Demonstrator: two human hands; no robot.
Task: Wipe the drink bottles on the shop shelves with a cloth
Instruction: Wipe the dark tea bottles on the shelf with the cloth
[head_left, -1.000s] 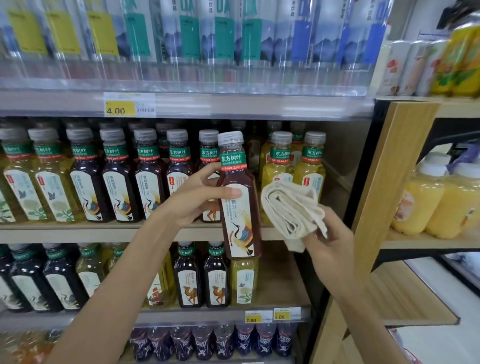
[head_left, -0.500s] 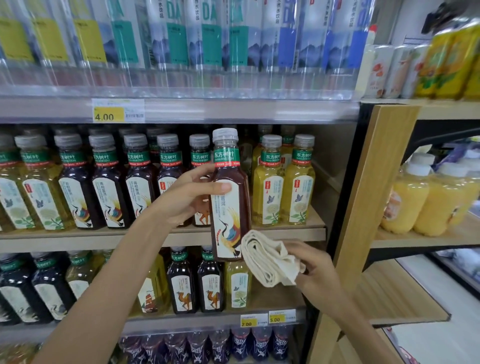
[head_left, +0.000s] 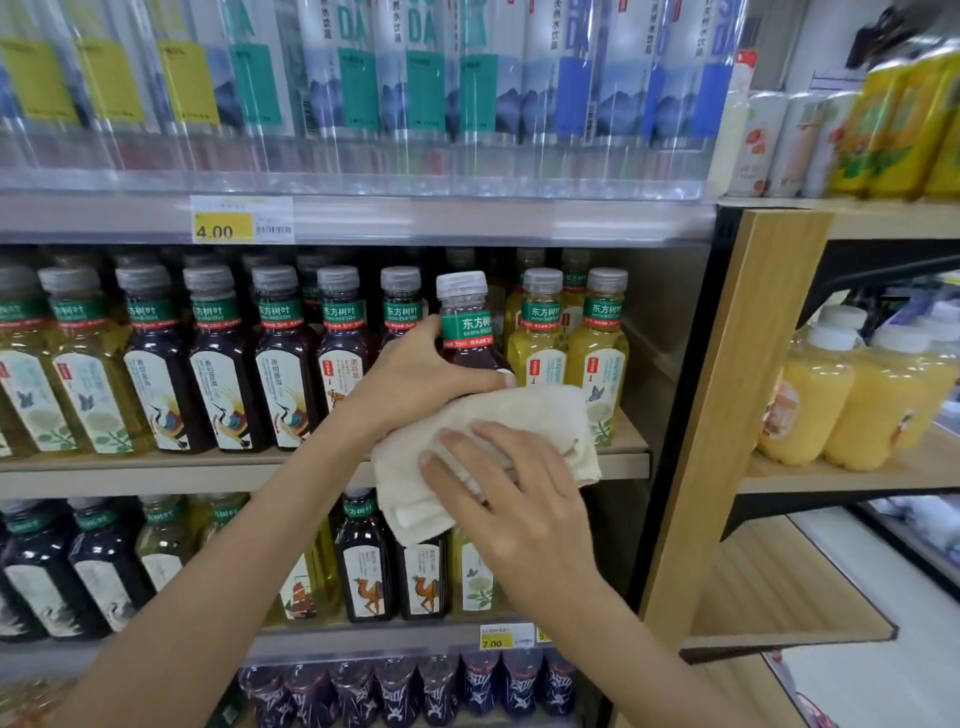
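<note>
Shelving: Filled the view. Three tiers of drinks ran across it, and a wooden bay stood at 3 o'clock.
Water bottles: Tall, clear and full. They lined the top tier at 12 o'clock.
Tea row: Capped bottles on the middle tier, dark tea from 9 o'clock inward. Yellow tea bottles stood just right of centre.
Juice bottles: Squat, white-capped and filled with orange-yellow drink, at 3 o'clock.
Held tea bottle: Dark, full and sealed. It was upright in front of the middle tier at centre, with its lower body hidden by the cloth. It was probably fairly heavy, of stiff plastic with a slick label, so best held at the shoulder under the neck band.
Cloth: Cream, soft and folded. It was draped over the bottle's body at 6 o'clock from the cap and should mould easily around it.
Right hand: Lay over the cloth with spread, nearly straight fingers pressing it to the bottle. The thumb was hidden.
Left hand: Clasped the bottle's shoulder from 9 o'clock, thumb across the front.
Price tag: Yellow, reading 4.00, at 11 o'clock.
</note>
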